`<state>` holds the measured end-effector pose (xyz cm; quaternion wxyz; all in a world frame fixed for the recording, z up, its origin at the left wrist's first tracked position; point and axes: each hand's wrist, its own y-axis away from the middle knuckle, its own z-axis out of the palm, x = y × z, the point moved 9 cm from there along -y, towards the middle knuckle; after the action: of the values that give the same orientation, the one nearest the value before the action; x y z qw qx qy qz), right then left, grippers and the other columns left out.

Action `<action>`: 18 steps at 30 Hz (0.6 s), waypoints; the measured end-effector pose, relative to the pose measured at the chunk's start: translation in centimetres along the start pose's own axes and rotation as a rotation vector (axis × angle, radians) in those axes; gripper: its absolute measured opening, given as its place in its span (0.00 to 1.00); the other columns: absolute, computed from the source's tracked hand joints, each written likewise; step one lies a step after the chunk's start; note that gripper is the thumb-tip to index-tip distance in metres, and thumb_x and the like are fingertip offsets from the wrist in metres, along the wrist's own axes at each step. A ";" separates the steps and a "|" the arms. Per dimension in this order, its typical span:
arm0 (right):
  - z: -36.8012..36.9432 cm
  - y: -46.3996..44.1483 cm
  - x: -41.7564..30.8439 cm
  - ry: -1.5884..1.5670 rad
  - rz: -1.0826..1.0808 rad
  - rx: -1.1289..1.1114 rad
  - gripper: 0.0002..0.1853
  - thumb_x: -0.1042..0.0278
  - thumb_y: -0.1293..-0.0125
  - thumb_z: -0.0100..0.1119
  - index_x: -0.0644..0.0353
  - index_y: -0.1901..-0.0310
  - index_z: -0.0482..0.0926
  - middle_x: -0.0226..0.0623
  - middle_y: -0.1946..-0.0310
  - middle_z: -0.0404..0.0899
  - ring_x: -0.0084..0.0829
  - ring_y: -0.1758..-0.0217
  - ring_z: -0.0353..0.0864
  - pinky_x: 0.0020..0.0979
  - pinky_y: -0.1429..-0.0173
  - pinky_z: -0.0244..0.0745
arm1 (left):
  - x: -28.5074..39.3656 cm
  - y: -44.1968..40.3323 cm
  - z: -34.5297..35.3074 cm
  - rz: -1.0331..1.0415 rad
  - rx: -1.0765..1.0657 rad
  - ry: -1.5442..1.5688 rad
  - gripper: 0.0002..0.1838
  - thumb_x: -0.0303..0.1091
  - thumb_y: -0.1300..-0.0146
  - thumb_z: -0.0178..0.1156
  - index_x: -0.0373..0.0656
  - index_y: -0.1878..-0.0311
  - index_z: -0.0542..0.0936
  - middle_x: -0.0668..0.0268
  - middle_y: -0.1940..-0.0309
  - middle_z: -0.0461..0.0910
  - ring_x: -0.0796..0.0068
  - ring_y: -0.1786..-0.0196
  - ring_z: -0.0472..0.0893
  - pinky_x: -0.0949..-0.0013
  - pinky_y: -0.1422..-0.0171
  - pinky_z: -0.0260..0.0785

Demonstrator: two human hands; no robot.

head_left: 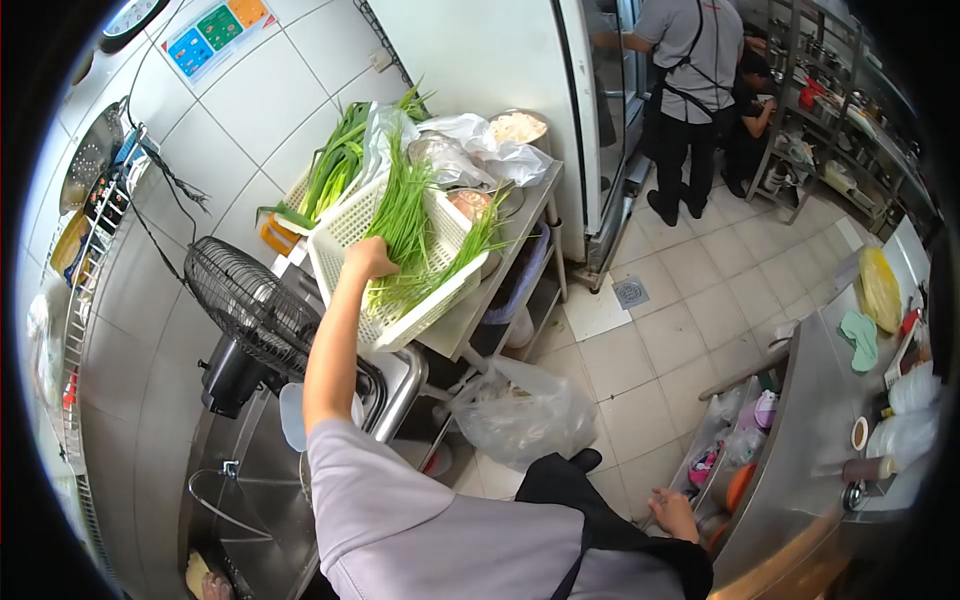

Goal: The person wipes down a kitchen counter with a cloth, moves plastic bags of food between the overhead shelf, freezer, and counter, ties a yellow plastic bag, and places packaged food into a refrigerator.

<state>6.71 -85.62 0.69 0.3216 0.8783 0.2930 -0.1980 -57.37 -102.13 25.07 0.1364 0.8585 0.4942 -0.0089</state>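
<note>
My left hand (371, 259) reaches into a white plastic basket (335, 245) on the metal table. Its fingers close around a bunch of long thin chives (402, 215), partly hiding the stems. More loose chives (470, 255) lie along the basket's right side. Low on the right, my right hand (676, 514) hangs beside the counter's lower shelf, its fingers loosely apart with nothing visible in them. Thicker leeks (343, 160) lie behind the basket, beside crumpled clear plastic bags (480, 140).
A black fan (250, 300) stands left of the basket, above a steel sink (265, 500). Another hand (215, 587) shows at the sink's lower edge. A clear bag (525, 415) sits on the floor. Two people (690, 90) are near the back shelves.
</note>
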 end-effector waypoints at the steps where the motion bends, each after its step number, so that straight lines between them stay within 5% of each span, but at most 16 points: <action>1: -0.4 -0.8 -0.3 0.023 -0.005 -0.001 0.18 0.60 0.46 0.58 0.60 0.56 0.77 0.52 0.61 0.77 0.50 0.54 0.74 0.42 0.49 0.68 | -0.7 0.3 0.0 0.020 -0.015 0.020 0.20 0.48 0.61 0.65 0.45 0.66 0.82 0.62 0.78 0.81 0.68 0.70 0.82 0.66 0.58 0.71; 4: -1.9 -3.0 -1.9 0.044 -0.040 -0.007 0.17 0.61 0.45 0.57 0.60 0.55 0.77 0.52 0.60 0.77 0.51 0.54 0.74 0.42 0.49 0.68 | -2.3 -0.8 1.3 0.137 -0.089 0.217 0.18 0.46 0.58 0.63 0.48 0.64 0.82 0.63 0.77 0.81 0.70 0.69 0.82 0.68 0.59 0.72; 7: -3.4 -4.8 -3.5 0.032 -0.113 0.046 0.17 0.62 0.46 0.58 0.59 0.55 0.77 0.52 0.60 0.76 0.51 0.54 0.74 0.42 0.50 0.68 | -3.8 -2.1 0.7 -0.008 -0.021 0.340 0.18 0.45 0.56 0.62 0.46 0.63 0.82 0.63 0.78 0.81 0.70 0.70 0.82 0.68 0.59 0.72; 11: -3.6 -6.6 -5.7 0.049 -0.162 0.020 0.17 0.62 0.46 0.58 0.59 0.56 0.78 0.52 0.60 0.76 0.50 0.55 0.74 0.42 0.50 0.69 | -0.8 -3.4 1.2 0.144 0.082 0.134 0.29 0.47 0.61 0.64 0.42 0.54 0.77 0.52 0.62 0.79 0.61 0.56 0.79 0.65 0.49 0.69; 12: -3.5 -7.1 -6.0 0.053 -0.169 -0.008 0.17 0.62 0.46 0.58 0.59 0.56 0.78 0.52 0.60 0.76 0.50 0.54 0.74 0.42 0.50 0.69 | 0.0 -3.7 2.3 0.150 -0.029 0.100 0.34 0.49 0.64 0.65 0.42 0.51 0.75 0.50 0.56 0.77 0.58 0.50 0.76 0.64 0.46 0.67; 18: -4.7 -8.6 -4.1 -0.012 -0.136 -0.011 0.16 0.60 0.46 0.58 0.56 0.56 0.78 0.49 0.60 0.77 0.49 0.54 0.74 0.41 0.49 0.69 | 0.0 -1.5 1.6 0.095 -0.372 0.053 0.34 0.40 0.65 0.70 0.44 0.49 0.74 0.60 0.65 0.80 0.67 0.72 0.80 0.64 0.64 0.73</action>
<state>-1.17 -78.64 2.44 0.3140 0.8534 0.3511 -0.2230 -58.44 -101.81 23.19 0.2797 0.8408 0.4498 0.1117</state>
